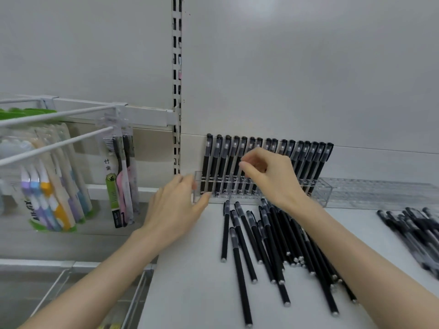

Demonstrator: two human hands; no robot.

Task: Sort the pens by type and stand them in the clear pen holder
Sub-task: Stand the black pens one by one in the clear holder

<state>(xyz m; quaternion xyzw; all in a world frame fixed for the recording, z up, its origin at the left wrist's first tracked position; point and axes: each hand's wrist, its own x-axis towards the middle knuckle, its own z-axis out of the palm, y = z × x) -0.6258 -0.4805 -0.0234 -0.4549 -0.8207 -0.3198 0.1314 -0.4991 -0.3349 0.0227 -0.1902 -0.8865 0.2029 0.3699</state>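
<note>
A clear pen holder (pixel 319 193) stands at the back of the white shelf (pixel 190 281), with a row of several black capped pens (pixel 221 162) upright in it. My left hand (pixel 173 210) grips the holder's left end, thumb on its front face. My right hand (pixel 268 176) hovers in front of the middle of the row, its fingers loosely curled and nothing visible between them. In front of the holder, several loose black pens (pixel 273 238) lie in a fanned pile under my right forearm.
A second pile of black pens (pixel 415 233) lies at the shelf's right edge. Another clear holder (pixel 380 193) extends to the right, with no pens in it. Packaged toothbrushes (pixel 54 186) hang on white hooks at the left. A wire basket (pixel 71 293) sits below the shelf.
</note>
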